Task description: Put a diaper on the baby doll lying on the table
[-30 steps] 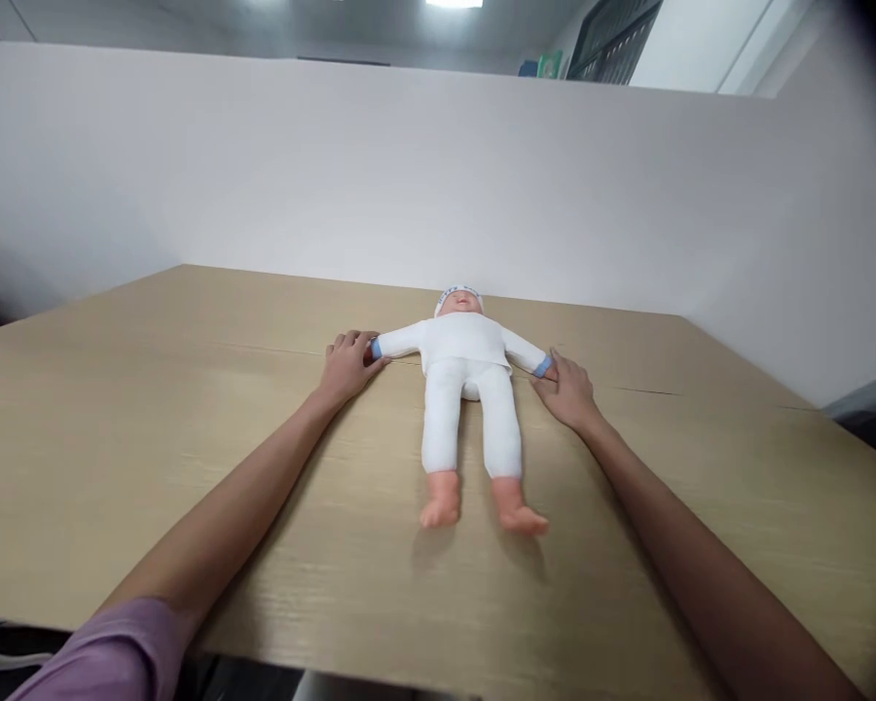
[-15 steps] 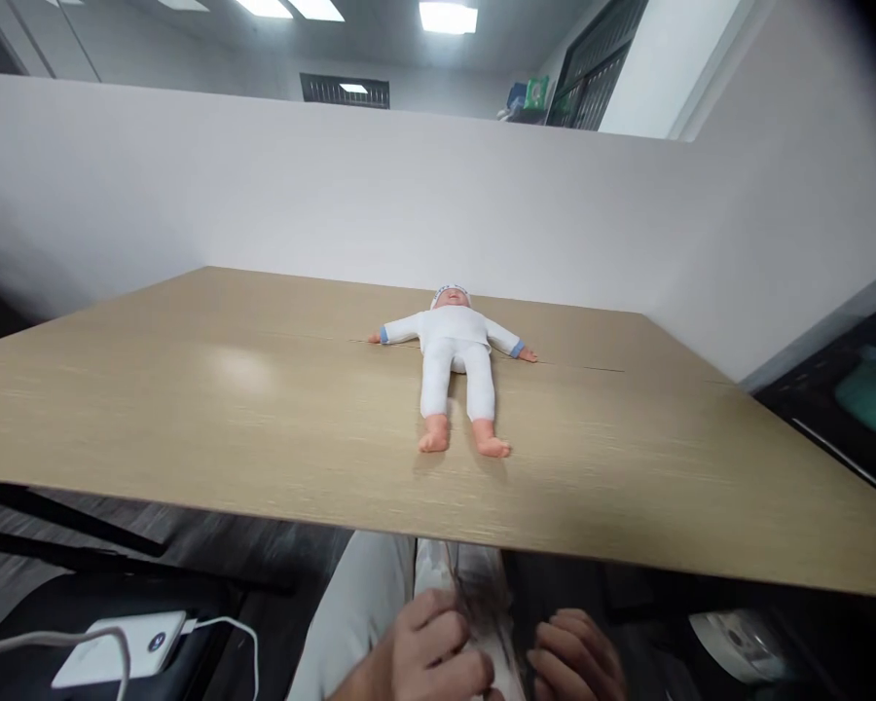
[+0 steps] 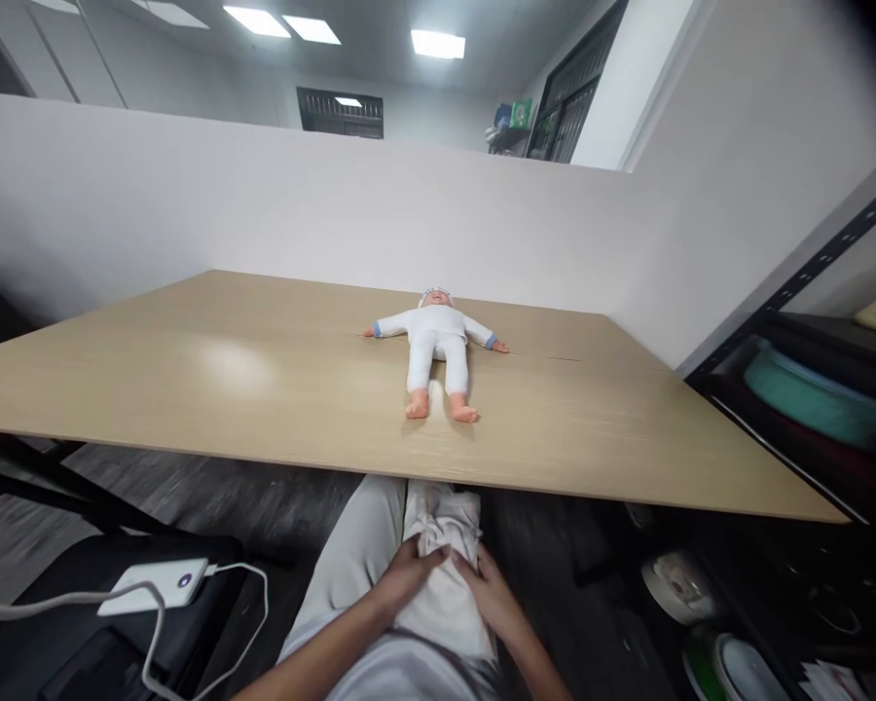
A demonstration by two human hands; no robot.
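Below the table's front edge, a cream cloth piece (image 3: 444, 608) with gathered, tie-like folds at its top lies over my lap. It could be a small garment, but its exact kind is unclear. My left hand (image 3: 409, 572) grips its left side, the thumb pressed on top. From the right, my right hand (image 3: 491, 589) holds the other side, and the two thumb tips nearly meet. On the table (image 3: 263, 409) a baby doll (image 3: 438, 341) lies on its back, arms spread and feet towards me. It wears a white suit with blue cuffs and a white patterned cap.
A white power bank (image 3: 157, 587) with cables rests on a black chair (image 3: 211, 623) at the left. A dark shelf rack holding a teal basin (image 3: 821, 394) stands at the right. Behind the table runs a white partition (image 3: 336, 204).
My hands, blurred and raised before, now rest on the cream cloth over my lap. The view has tilted down and shifted right; the doll lies as before.
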